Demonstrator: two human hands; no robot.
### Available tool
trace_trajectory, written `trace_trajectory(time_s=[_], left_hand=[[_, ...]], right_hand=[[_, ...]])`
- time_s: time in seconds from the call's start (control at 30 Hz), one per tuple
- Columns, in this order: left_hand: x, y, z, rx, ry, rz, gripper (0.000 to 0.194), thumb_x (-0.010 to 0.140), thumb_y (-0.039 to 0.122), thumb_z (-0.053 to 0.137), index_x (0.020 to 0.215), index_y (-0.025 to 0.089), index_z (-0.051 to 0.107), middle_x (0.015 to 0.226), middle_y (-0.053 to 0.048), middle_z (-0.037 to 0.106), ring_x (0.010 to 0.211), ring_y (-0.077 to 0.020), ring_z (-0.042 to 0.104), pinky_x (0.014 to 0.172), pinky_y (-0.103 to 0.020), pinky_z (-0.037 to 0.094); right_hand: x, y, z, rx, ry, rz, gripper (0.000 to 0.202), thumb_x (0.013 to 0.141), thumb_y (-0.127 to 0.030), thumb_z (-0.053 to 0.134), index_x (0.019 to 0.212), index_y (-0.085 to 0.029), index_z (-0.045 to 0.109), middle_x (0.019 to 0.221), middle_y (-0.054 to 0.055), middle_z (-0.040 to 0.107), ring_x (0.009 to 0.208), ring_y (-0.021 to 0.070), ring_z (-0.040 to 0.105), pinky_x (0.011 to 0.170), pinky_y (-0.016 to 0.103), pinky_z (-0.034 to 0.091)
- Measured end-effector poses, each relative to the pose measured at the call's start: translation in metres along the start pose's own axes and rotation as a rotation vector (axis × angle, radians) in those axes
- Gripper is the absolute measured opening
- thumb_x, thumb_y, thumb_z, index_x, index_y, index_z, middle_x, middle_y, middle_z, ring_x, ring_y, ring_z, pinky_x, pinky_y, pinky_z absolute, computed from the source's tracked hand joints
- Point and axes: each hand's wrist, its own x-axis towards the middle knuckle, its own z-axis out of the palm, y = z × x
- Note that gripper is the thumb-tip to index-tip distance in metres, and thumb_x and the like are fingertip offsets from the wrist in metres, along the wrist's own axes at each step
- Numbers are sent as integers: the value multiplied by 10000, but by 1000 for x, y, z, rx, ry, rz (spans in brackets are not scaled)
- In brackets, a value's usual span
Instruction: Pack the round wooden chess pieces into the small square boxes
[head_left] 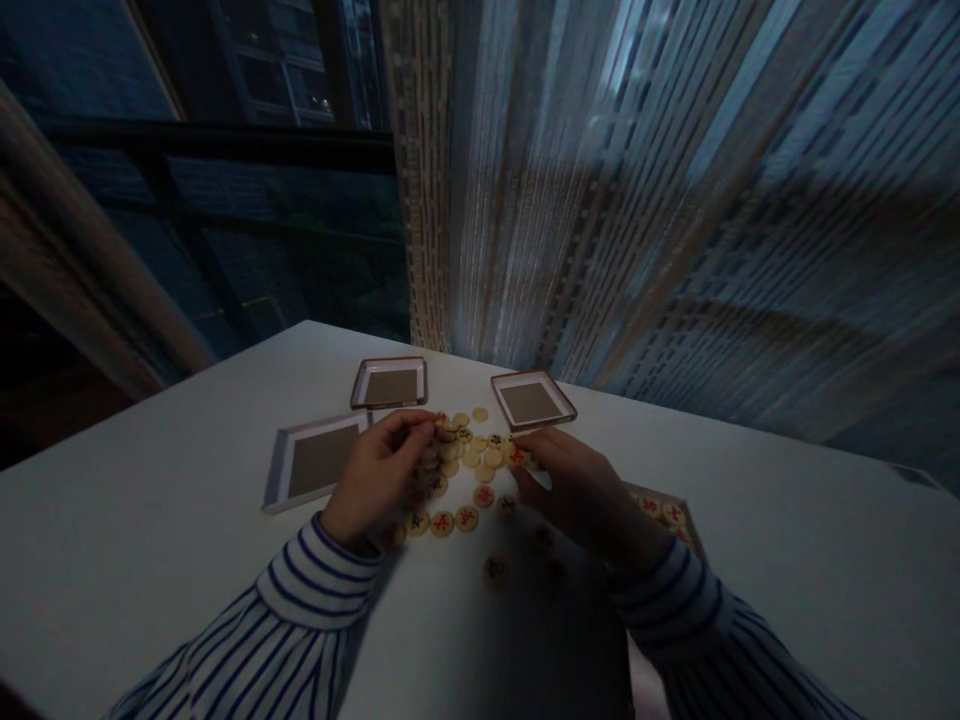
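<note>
Round wooden xiangqi pieces point(493, 457) with red or black characters lie in a loose heap on the white table, some blank side up. At the heap's left edge, my left hand point(384, 468) pinches a red-marked xiangqi piece point(442, 418) between thumb and index finger. On the opposite side, my right hand point(577, 492) has thumb and index finger around another red-marked piece point(517, 456); whether it is lifted I cannot tell. Nearer to me, a row of pieces point(442, 523) lies face up, with a few more in the right arm's shadow.
Two shallow box lids or trays, one at back left point(390, 383) and one at back right point(533, 399), stand beyond the heap. A larger tray point(319, 462) sits by my left hand. Behind my right wrist, a box point(694, 525) holds several pieces. A curtain point(525, 180) hangs past the table's far edge.
</note>
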Motion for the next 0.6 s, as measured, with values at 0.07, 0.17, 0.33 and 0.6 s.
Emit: trace_trajectory(time_s=[0.07, 0.17, 0.33, 0.6], left_hand=[[2, -2, -3, 44, 10, 21, 315, 671, 414, 600, 843, 151, 619, 842, -56, 690, 802, -186, 622, 741, -305, 477], [4, -6, -7, 160, 20, 43, 322, 689, 414, 566, 861, 145, 613, 839, -61, 681, 790, -195, 617, 725, -313, 477], [5, -12, -14, 544, -41, 151, 306, 768, 387, 472, 908, 154, 614, 846, -66, 669, 768, -204, 606, 717, -327, 467], [10, -17, -23, 894, -104, 255, 335, 815, 317, 389, 984, 135, 614, 921, -112, 662, 887, -253, 592, 792, -374, 446]], right_hand=[[0, 1, 3, -35, -71, 31, 234, 820, -223, 489, 1029, -156, 569, 952, 88, 616, 877, 181, 572, 760, 286, 457], [-1, 3, 7, -72, -148, 51, 211, 839, -228, 468, 1006, -162, 579, 944, 81, 626, 882, 173, 575, 771, 271, 439], [-1, 4, 11, -128, -282, 51, 205, 869, -240, 419, 957, -181, 596, 935, 74, 645, 878, 175, 583, 746, 266, 417], [0, -5, 8, -240, -406, 68, 200, 879, -237, 391, 881, -182, 583, 831, 69, 641, 755, 174, 586, 645, 257, 383]])
